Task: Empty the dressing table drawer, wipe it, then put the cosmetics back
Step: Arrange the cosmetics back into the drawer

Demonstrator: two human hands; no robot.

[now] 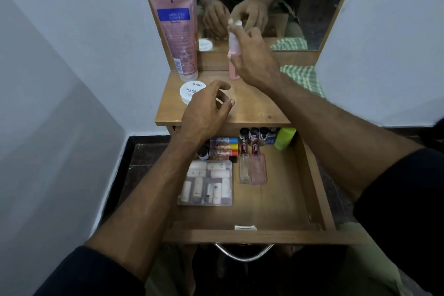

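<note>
The wooden drawer (312,182) is pulled out below the dressing table top (254,108). In it lie a clear pack of small tubes (206,184), coloured lip balms (224,146), two flat clear bottles (253,168), dark-capped nail polishes (254,133) and a green bottle (284,138). My right hand (254,60) is shut on a pink spray bottle (233,72) standing upright on the top. My left hand (206,110) hovers open over the top, just beside a white round jar (191,91).
A tall pink tube (177,36) leans against the mirror frame at the back left. A green checked cloth (302,79) lies at the top's right edge. The mirror (312,7) stands behind. White walls close in on both sides.
</note>
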